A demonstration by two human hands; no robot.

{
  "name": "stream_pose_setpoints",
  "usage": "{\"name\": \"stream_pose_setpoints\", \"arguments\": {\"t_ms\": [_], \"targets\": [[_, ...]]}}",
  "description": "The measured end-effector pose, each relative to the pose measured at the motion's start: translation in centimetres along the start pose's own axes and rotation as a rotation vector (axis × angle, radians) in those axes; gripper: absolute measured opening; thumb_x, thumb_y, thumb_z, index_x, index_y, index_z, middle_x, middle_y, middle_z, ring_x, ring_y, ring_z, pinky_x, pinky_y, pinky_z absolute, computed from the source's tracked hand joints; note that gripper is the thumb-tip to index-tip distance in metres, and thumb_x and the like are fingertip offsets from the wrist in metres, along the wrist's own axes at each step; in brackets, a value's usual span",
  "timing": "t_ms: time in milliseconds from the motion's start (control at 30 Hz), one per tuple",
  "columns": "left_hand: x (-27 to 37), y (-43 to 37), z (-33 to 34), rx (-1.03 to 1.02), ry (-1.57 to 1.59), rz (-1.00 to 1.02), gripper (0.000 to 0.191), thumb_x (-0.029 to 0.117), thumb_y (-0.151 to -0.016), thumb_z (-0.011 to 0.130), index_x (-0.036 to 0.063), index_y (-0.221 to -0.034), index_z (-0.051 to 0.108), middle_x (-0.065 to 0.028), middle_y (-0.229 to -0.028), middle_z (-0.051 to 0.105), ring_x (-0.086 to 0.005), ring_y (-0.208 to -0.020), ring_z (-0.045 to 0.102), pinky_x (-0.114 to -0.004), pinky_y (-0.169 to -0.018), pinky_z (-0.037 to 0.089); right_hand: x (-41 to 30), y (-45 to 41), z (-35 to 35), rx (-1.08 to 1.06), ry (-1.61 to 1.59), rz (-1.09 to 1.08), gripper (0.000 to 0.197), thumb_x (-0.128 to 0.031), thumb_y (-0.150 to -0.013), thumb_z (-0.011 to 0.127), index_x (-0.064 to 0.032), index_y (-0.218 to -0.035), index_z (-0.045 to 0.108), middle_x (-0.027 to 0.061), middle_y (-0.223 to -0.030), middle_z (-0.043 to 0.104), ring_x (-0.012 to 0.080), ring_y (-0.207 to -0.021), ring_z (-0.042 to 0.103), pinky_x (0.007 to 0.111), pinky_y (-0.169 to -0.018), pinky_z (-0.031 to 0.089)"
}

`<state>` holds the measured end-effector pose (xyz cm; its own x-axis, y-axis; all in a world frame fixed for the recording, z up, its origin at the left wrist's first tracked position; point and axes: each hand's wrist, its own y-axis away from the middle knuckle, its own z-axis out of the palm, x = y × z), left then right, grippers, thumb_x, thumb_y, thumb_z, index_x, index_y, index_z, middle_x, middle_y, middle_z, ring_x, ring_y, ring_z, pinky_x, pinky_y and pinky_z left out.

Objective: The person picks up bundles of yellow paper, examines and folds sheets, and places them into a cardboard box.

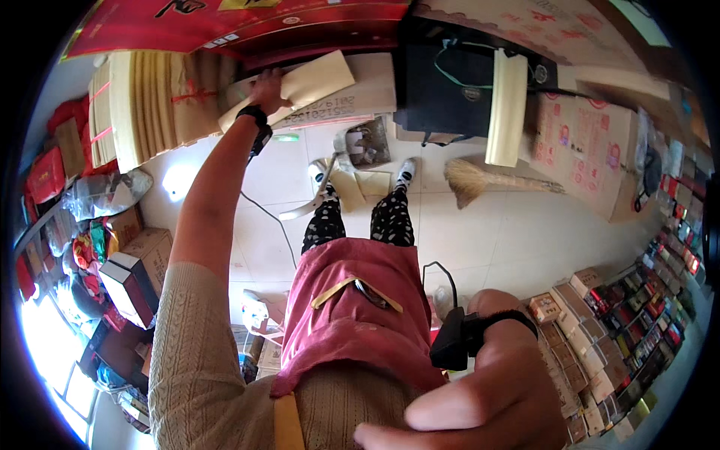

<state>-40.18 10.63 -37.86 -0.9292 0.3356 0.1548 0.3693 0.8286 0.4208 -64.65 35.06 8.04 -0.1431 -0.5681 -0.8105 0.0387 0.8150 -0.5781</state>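
My left hand (267,90) reaches forward onto a folded strip of yellowish paper (320,79), its thumb towards the right. The strip lies at a slant across a long cardboard box (371,84). From here I cannot tell whether the fingers grip the paper or only press on it. Just left of that hand stands a bundle of tan paper stacks (152,107) bound with red ties. My right hand (495,399) is raised close to the camera at lower right, fingers bent, the fingertips partly cut off by the frame. No object shows in it.
A straw broom (478,177) lies on the tiled floor (450,236). By my feet are a metal dustpan (365,143) and loose paper. A pale folded bundle (506,107) leans against a dark bag (444,90). Printed cartons (585,149) stand right; a cable (275,216) hangs from my left wrist.
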Motion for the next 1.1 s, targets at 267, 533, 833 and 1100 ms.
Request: {"name": "stream_pose_setpoints", "arguments": {"t_ms": [267,533,833,1100], "targets": [[0.3,2.0,-3.5,-0.016,0.189,0.184,0.057,0.028,-0.067,0.084,0.0084,-0.118,0.068,-0.0206,-0.109,0.069,-0.0386,-0.105,0.065,-0.047,-0.091,0.052,2.8,-0.6,-6.0,-0.722,0.167,0.446,0.018,-0.016,-0.092,0.061,-0.0017,-0.097,0.071,0.0080,-0.078,0.069,0.0206,-0.070,0.064,0.032,-0.067,0.050],[13.8,6.1,-17.5,-0.125,1.046,0.312,0.048,0.019,-0.073,0.088,-0.0002,-0.113,0.070,-0.0090,-0.098,0.075,-0.0124,-0.087,0.069,-0.030,-0.080,0.056,20.3,16.1,-5.1,0.031,0.044,0.857,0.062,-0.021,-0.089,0.073,-0.0036,-0.141,0.042,0.0117,-0.122,0.065,0.0174,-0.108,0.064,0.030,-0.090,0.048],[36.2,2.4,-4.0,-0.408,1.452,-0.058,0.045,0.026,-0.075,0.089,-0.0044,-0.103,0.072,-0.0124,-0.093,0.075,-0.0198,-0.077,0.073,-0.033,-0.070,0.060,24.4,27.6,-14.2,0.407,-0.071,1.137,0.054,-0.014,-0.087,0.077,0.0014,-0.130,0.049,0.0121,-0.114,0.062,0.0165,-0.098,0.063,0.030,-0.086,0.054],[45.3,-5.1,6.3,-0.409,1.280,-0.337,0.051,0.031,-0.074,0.088,-0.0047,-0.106,0.070,-0.0123,-0.098,0.074,-0.0192,-0.080,0.073,-0.034,-0.070,0.060,29.7,32.8,-21.3,0.580,0.051,1.350,0.033,-0.018,-0.091,0.073,-0.0046,-0.115,0.056,0.0024,-0.094,0.067,0.0074,-0.076,0.063,0.022,-0.058,0.049]]}}
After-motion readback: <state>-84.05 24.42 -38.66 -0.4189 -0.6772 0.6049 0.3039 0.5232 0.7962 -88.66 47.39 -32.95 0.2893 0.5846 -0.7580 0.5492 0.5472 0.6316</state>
